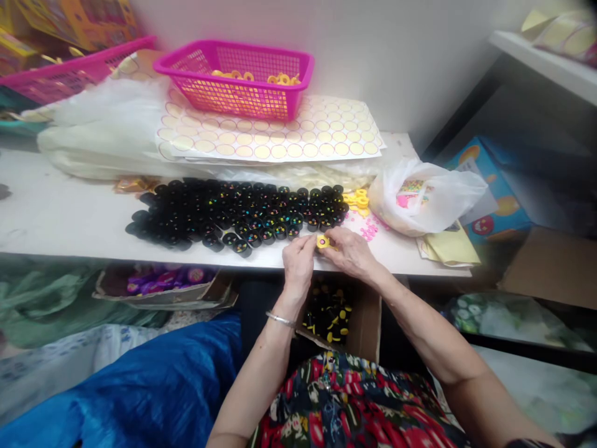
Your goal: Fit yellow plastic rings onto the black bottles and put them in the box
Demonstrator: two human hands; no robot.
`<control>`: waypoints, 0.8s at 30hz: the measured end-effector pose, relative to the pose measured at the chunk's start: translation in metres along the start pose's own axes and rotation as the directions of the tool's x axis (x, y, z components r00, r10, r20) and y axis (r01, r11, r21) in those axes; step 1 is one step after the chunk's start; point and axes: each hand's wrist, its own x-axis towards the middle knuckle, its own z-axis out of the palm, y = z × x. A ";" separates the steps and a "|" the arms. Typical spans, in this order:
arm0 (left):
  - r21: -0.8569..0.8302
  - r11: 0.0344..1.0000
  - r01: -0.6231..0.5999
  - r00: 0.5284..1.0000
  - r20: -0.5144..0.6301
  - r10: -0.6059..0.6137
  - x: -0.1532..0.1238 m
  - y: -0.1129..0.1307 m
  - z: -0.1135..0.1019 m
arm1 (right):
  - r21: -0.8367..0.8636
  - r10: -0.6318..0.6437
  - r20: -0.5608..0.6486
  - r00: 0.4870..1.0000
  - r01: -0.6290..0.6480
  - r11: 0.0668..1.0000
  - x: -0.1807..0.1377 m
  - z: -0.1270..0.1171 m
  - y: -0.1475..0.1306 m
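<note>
My left hand [298, 261] and my right hand [351, 251] meet at the front edge of the white table [60, 211]. Together their fingertips pinch a small yellow ring cap [322, 241]. Just beyond them lie several black round tubes [233, 214], packed upright in a wide cluster with coloured bits inside. A small pile of loose yellow rings [358, 200] sits at the right end of that cluster, with pink bits [369, 230] beside it.
A pink basket [236, 78] with yellow rings stands on sticker sheets [280, 140] at the back. A white plastic bag [426, 196] lies at right. Under the table's edge, a cardboard box [333, 317] holds black and yellow pieces; another box [163, 286] holds purple ones.
</note>
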 end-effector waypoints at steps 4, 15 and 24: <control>0.084 0.995 -0.057 0.998 0.017 0.055 0.004 -0.002 0.004 | 0.060 0.026 -0.001 1.000 -0.026 0.998 0.001 -0.001 0.000; 0.017 1.000 -0.014 1.000 0.014 0.014 0.003 0.000 0.006 | 0.756 0.392 0.025 0.920 -0.274 0.595 0.012 0.031 0.007; -0.042 0.999 0.033 0.997 -0.072 -0.036 0.001 -0.009 0.014 | 0.844 0.502 0.172 0.847 -0.390 0.368 0.013 0.033 -0.005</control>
